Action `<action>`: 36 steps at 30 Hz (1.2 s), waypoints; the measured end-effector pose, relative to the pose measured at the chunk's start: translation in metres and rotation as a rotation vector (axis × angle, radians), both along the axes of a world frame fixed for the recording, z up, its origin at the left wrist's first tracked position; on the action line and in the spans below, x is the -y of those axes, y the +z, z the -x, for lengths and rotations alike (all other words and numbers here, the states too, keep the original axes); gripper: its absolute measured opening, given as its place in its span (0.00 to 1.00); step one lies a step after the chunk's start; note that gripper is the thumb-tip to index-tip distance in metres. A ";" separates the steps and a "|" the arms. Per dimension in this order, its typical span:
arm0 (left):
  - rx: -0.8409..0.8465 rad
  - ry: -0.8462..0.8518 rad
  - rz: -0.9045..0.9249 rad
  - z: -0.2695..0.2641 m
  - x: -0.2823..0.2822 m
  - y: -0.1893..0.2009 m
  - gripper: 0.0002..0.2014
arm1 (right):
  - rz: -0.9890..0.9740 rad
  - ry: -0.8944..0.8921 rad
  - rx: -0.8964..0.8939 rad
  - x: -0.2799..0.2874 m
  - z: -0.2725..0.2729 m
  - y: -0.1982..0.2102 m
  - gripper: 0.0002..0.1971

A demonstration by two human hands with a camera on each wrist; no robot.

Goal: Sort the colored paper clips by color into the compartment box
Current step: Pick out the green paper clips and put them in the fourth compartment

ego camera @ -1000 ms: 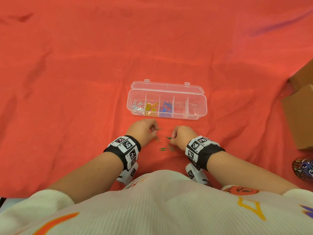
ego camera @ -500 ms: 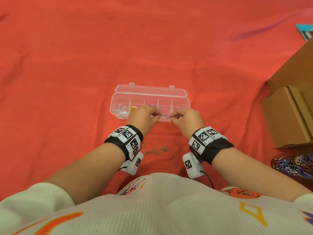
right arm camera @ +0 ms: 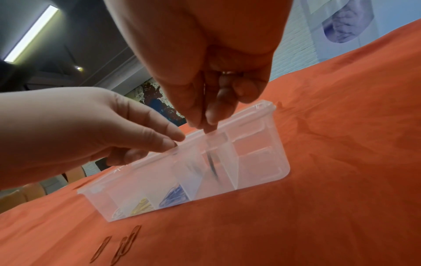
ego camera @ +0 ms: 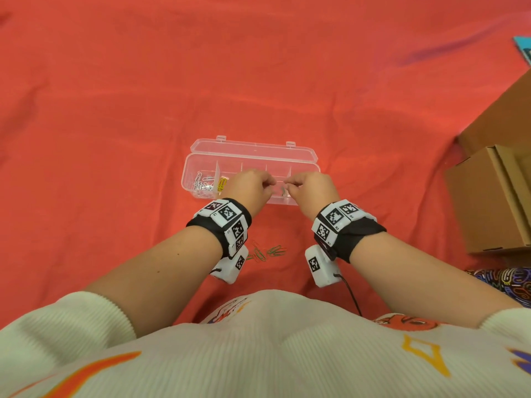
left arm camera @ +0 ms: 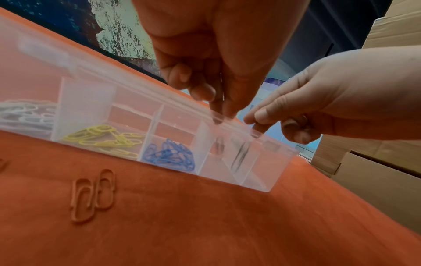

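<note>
Two hands working over the clear compartment box [ego camera: 198,156] mid-frame. Left hand [ego camera: 249,187] pinched narrow, contents unclear; right hand [ego camera: 310,188] pinching a dark clip [left arm camera: 239,155] over the fourth cell. Clips are light, springy, slippery: pinching by the loop. Green and red clips [ego camera: 265,252] waiting below; cardboard box [ego camera: 494,196] sitting right, clear of the path.

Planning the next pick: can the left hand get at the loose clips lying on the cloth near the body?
Probably yes. The loose clips lie bare on the red cloth, nothing covering them. The left hand sits over the compartment box, apparently holding nothing, and need only draw back.
</note>
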State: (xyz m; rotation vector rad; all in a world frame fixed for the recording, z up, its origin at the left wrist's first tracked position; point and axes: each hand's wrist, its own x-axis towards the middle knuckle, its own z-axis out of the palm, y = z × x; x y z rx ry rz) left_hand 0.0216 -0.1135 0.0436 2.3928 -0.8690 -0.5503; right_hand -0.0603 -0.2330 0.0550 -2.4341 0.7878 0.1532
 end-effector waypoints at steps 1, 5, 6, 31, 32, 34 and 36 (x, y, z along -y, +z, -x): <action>0.000 0.006 0.003 0.000 -0.003 -0.001 0.12 | -0.012 0.003 0.007 0.000 0.001 0.000 0.12; 0.008 0.044 0.075 -0.004 -0.017 -0.006 0.09 | -0.008 0.029 0.048 0.000 0.004 -0.001 0.10; 0.007 0.049 0.092 -0.005 -0.021 -0.007 0.08 | -0.006 0.042 0.065 0.000 0.006 -0.002 0.10; -0.184 -0.148 -0.198 0.009 -0.094 -0.050 0.12 | -0.044 0.460 -0.390 -0.039 0.042 -0.048 0.09; -0.185 -0.147 -0.197 0.008 -0.095 -0.050 0.12 | -0.040 0.459 -0.393 -0.040 0.042 -0.049 0.09; -0.172 -0.149 -0.199 0.006 -0.099 -0.049 0.14 | -0.030 0.455 -0.394 -0.042 0.044 -0.050 0.06; -0.159 -0.148 -0.214 0.004 -0.102 -0.048 0.16 | -0.040 0.437 -0.381 -0.042 0.044 -0.050 0.05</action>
